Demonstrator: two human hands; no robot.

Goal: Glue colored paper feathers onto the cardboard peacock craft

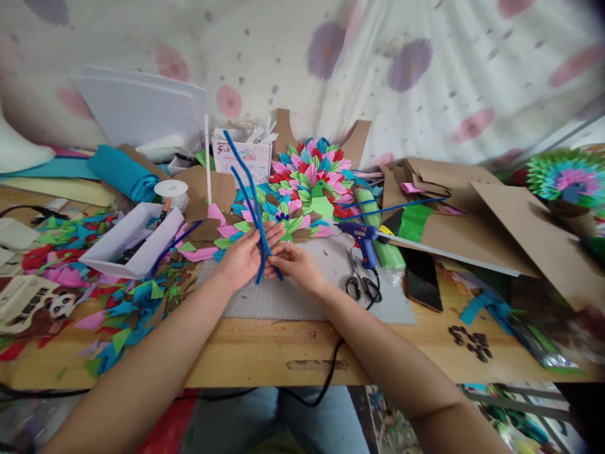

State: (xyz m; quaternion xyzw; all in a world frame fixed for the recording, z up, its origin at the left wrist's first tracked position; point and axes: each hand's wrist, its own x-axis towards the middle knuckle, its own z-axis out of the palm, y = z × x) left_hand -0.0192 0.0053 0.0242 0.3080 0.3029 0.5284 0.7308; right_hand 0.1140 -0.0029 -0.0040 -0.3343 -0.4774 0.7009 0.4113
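Observation:
Two blue pipe cleaners point(249, 197), bent near their tops, stand up from my hands and cross near their lower ends. My left hand point(243, 255) is turned palm up, with the stems lying across it under the thumb and its fingers stretched behind them. From the other side, my right hand point(299, 268) pinches the stems low down, close to their bottom tips. Just beyond my hands lies a layered piece of pleated paper petals point(302, 183) in pink, green, red and blue, with a green paper bird shape point(322, 188) on it.
Right of my hands are a blue glue gun point(363, 238), black-handled scissors point(362, 287) and a phone point(423, 280). More blue pipe cleaners point(401, 207) lie behind. A white tray point(135, 243) and paper scraps point(142, 309) are left. Cardboard sheets point(472, 233) stick out at right.

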